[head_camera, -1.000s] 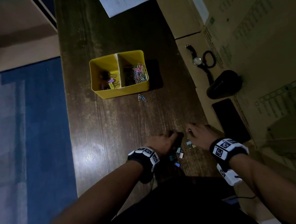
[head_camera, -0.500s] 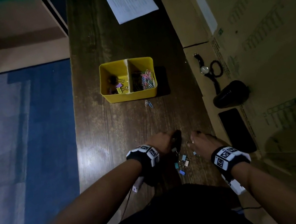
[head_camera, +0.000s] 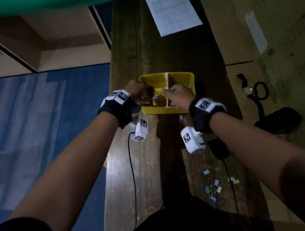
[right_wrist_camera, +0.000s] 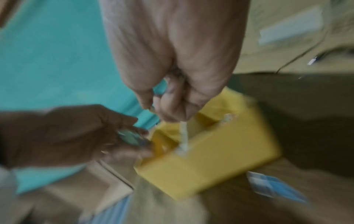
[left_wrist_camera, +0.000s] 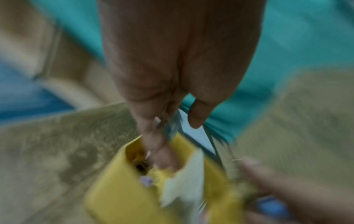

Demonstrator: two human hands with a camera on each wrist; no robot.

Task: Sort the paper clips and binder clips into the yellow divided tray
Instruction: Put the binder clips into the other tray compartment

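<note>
The yellow divided tray (head_camera: 181, 74) stands mid-table. My left hand (head_camera: 144, 96) hovers over its left compartment and pinches a small binder clip (left_wrist_camera: 172, 125) between thumb and fingers. My right hand (head_camera: 165, 91) is over the white divider (head_camera: 167, 82), fingers curled round a small blue clip (left_wrist_camera: 272, 207). The wrist views are blurred; the tray (right_wrist_camera: 210, 163) lies just under both hands. Several small binder clips (head_camera: 215, 185) lie loose near the table's front edge. Two paper clips (head_camera: 182, 119) lie just in front of the tray.
A printed sheet (head_camera: 173, 10) lies at the table's far end. Cardboard (head_camera: 275, 36) covers the right side, with a watch (head_camera: 246, 88), a black rounded object (head_camera: 280, 119) and a dark phone (head_camera: 219, 148). Blue carpet (head_camera: 30, 134) is beyond the table's left edge.
Both hands left the loose pile near the table's front edge and moved forward to the tray, each carrying a clip. The head view moved with them.
</note>
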